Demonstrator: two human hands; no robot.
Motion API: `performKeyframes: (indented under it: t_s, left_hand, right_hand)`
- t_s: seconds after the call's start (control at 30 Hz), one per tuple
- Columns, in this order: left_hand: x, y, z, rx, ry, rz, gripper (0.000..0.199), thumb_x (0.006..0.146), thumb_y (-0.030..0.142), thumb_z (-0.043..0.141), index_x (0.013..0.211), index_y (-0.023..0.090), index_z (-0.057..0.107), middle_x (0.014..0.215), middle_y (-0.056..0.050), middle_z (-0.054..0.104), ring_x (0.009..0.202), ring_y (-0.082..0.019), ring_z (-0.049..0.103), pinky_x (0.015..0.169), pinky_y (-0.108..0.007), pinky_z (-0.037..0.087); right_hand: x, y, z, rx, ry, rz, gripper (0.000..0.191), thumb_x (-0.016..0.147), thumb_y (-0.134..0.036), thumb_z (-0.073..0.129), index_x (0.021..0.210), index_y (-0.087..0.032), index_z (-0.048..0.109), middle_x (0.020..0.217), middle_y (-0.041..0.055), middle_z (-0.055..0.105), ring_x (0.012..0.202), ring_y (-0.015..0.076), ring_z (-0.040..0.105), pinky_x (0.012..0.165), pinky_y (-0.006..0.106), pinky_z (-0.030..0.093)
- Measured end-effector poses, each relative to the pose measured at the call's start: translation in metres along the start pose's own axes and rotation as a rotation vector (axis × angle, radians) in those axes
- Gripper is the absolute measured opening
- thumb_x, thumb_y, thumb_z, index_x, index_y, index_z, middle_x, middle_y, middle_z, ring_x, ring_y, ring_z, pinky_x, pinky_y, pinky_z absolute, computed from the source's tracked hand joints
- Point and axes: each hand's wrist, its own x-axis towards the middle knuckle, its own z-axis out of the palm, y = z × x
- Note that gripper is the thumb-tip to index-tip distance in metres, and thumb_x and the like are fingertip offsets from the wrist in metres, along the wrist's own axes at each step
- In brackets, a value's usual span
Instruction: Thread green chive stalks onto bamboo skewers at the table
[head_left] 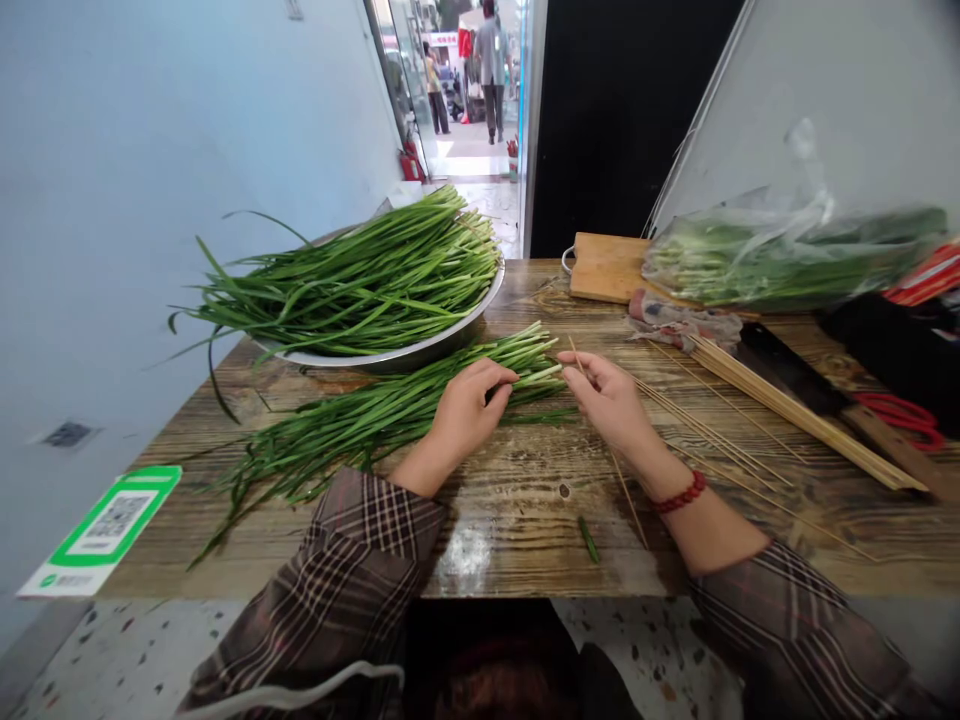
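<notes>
A loose pile of garlic chives [375, 410] lies on the wooden table in front of me, its pale stem ends pointing right. My left hand [472, 400] rests over the stems, thumb and forefinger closed around chives whose white ends stick out to the right. Between the fingers of my right hand [611, 400] is a thin bamboo skewer [628, 500], slanting down toward the table's near edge. Its upper tip shows just above my fingers, close to the chive ends. Whether the skewer touches a stem, I cannot tell.
Behind the pile stands a metal basin [420, 352] heaped with chives. To the right lie loose skewers [720, 450], a skewer bundle [810, 415], a cleaver [795, 370], a cutting board [607, 265] and bagged greens [795, 255]. A QR-code card [112, 525] sits at left.
</notes>
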Motion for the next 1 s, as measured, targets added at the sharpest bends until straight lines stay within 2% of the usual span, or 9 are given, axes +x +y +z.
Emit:
performKeyframes:
  t_s: [0.23,0.43,0.5,0.6,0.73,0.8,0.87,0.93,1.0]
  left_hand:
    - [-0.001,0.003,0.000,0.031,-0.026,0.055,0.013,0.085,0.014,0.054,0.089,0.018,0.066,0.092,-0.007,0.066,0.089,-0.019,0.061,0.081,-0.034,0.050]
    - [0.000,0.008,-0.005,0.036,0.149,0.005,0.015,0.089,0.019,0.051,0.093,0.018,0.065,0.098,-0.008,0.065,0.097,-0.019,0.060,0.087,-0.036,0.049]
    - [-0.001,0.010,-0.003,0.009,0.127,0.032,0.015,0.089,0.020,0.052,0.094,0.018,0.065,0.097,-0.008,0.065,0.096,-0.019,0.060,0.086,-0.035,0.049]
    - [-0.002,0.013,0.001,-0.051,0.021,0.058,0.017,0.087,0.022,0.056,0.100,0.018,0.066,0.095,-0.008,0.066,0.091,-0.019,0.061,0.081,-0.033,0.049]
    - [-0.003,0.016,0.005,-0.126,-0.067,-0.006,0.014,0.087,0.022,0.057,0.092,0.017,0.068,0.080,-0.005,0.066,0.075,-0.015,0.060,0.070,-0.028,0.047]
    - [-0.002,0.017,0.004,-0.145,-0.058,-0.047,0.013,0.086,0.021,0.056,0.085,0.017,0.068,0.076,-0.003,0.065,0.072,-0.014,0.059,0.068,-0.027,0.046]
    - [-0.001,0.016,0.003,-0.144,-0.030,-0.096,0.013,0.085,0.021,0.056,0.081,0.016,0.068,0.074,-0.003,0.065,0.070,-0.014,0.058,0.067,-0.026,0.045]
    - [0.001,0.013,0.001,-0.148,0.006,-0.154,0.013,0.083,0.020,0.056,0.079,0.016,0.067,0.071,-0.002,0.064,0.068,-0.013,0.057,0.065,-0.025,0.043]
    - [0.002,0.010,0.000,-0.195,0.030,-0.221,0.013,0.082,0.021,0.056,0.079,0.015,0.067,0.067,-0.001,0.062,0.063,-0.012,0.054,0.062,-0.024,0.042]
  right_hand:
    - [0.000,0.002,-0.002,-0.088,-0.030,-0.083,0.022,0.080,-0.037,0.061,0.086,-0.016,0.069,0.055,-0.0058,0.041,0.049,0.0080,0.031,0.048,0.023,0.022]
    - [-0.003,-0.002,0.000,-0.083,-0.050,-0.126,0.017,0.079,-0.031,0.061,0.088,-0.019,0.070,0.054,-0.0062,0.040,0.050,0.0087,0.032,0.048,0.023,0.023]
    - [-0.004,-0.003,0.001,-0.084,-0.059,-0.132,0.017,0.079,-0.031,0.061,0.088,-0.019,0.070,0.054,-0.0060,0.041,0.051,0.0088,0.032,0.048,0.023,0.024]
    - [-0.005,-0.003,0.002,-0.061,-0.077,-0.107,0.018,0.079,-0.032,0.062,0.089,-0.019,0.069,0.055,-0.0058,0.042,0.050,0.0089,0.033,0.048,0.023,0.024]
    - [-0.008,-0.005,0.003,-0.058,-0.099,-0.101,0.019,0.081,-0.033,0.062,0.091,-0.019,0.070,0.057,-0.0050,0.043,0.052,0.0087,0.035,0.049,0.023,0.025]
    - [-0.010,-0.006,0.003,-0.058,-0.107,-0.105,0.022,0.083,-0.035,0.061,0.095,-0.019,0.069,0.058,-0.0050,0.042,0.052,0.0087,0.035,0.049,0.023,0.025]
    - [-0.011,-0.008,0.003,-0.024,-0.114,-0.096,0.030,0.087,-0.039,0.056,0.107,-0.019,0.066,0.059,-0.0051,0.042,0.051,0.0090,0.036,0.048,0.023,0.027]
    - [-0.012,-0.008,0.004,0.024,-0.113,-0.089,0.037,0.092,-0.042,0.048,0.120,-0.020,0.059,0.059,-0.0056,0.043,0.049,0.0093,0.037,0.047,0.023,0.029]
    - [-0.013,-0.008,0.004,0.050,-0.102,-0.090,0.039,0.094,-0.042,0.044,0.125,-0.021,0.052,0.058,-0.0064,0.043,0.047,0.0094,0.037,0.045,0.023,0.029]
